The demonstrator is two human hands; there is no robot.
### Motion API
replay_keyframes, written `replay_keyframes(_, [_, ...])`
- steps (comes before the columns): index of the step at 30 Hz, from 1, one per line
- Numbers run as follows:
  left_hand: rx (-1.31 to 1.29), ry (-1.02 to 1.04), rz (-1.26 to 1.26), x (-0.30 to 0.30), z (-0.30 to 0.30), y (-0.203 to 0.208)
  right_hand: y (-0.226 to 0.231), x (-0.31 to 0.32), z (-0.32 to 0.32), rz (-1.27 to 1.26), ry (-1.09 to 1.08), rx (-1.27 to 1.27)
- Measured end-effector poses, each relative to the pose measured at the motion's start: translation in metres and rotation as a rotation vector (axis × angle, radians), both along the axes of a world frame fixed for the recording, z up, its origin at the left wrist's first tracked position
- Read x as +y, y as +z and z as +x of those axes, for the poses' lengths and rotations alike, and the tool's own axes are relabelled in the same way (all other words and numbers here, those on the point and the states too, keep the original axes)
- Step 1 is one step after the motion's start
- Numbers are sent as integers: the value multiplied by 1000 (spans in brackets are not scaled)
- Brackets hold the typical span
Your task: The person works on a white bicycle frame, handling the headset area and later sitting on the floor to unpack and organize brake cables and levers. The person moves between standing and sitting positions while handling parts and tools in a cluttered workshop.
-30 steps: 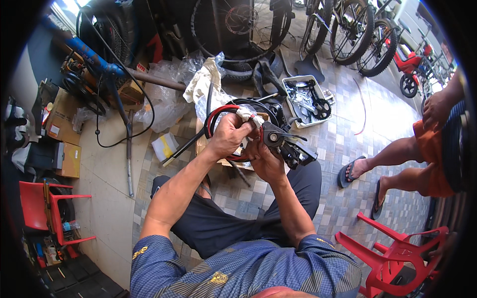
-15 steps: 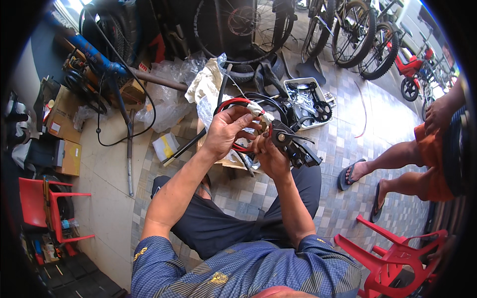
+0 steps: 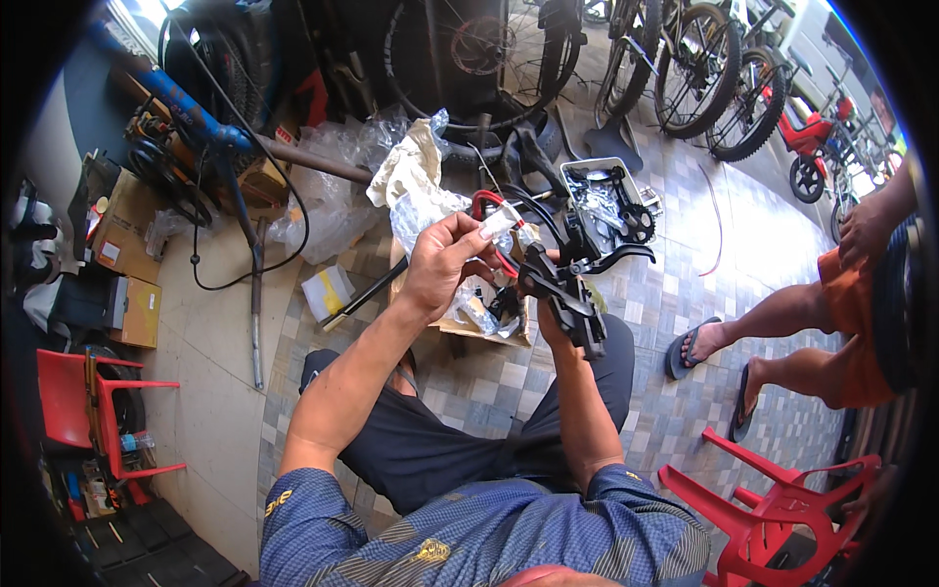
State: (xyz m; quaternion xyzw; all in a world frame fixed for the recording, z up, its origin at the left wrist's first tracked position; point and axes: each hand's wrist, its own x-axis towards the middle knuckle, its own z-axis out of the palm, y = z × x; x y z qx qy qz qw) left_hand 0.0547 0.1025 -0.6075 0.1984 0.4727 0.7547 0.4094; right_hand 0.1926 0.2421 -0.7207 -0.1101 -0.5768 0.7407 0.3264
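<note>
Between the thumb and fingers of my left hand (image 3: pixel 438 266) is a white wrapping (image 3: pixel 500 222) around a red cable (image 3: pixel 481 203). My right hand (image 3: pixel 550 325) is closed on a black brake lever assembly (image 3: pixel 565 301), which hides most of its fingers. One lever blade (image 3: pixel 626 254) points off to the right. Black cables (image 3: pixel 536 207) curve up beyond the assembly. Both hands are above an opened cardboard box (image 3: pixel 514 338) holding clear plastic and small dark parts.
A white tray (image 3: pixel 638 186) of metal parts and a crank lies ahead to the right. Crumpled cream wrapping (image 3: pixel 403 168) and a blue bicycle frame (image 3: pixel 181 103) are to the left. Another person's leg (image 3: pixel 773 310) and a red chair (image 3: pixel 773 509) are at right. Bicycles (image 3: pixel 696 68) line the back.
The brake lever assembly has turned in my right hand, so a lever blade now sticks out rightward. The red cable loop has shifted away from my left wrist, and more of the box shows.
</note>
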Motion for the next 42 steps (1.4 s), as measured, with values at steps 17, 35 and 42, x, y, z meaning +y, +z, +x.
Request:
replay_keyframes(17, [233,88,-88,-5,-20,9,-19,7,1,10,154,-31])
replay_keyframes(35, [-189,-85,22,6,3,-10,8,-14,2,212,32,-64])
replay_keyframes(42, [-344,-80,140,5,-2,-11,-10,-11,-9,-205,215,84])
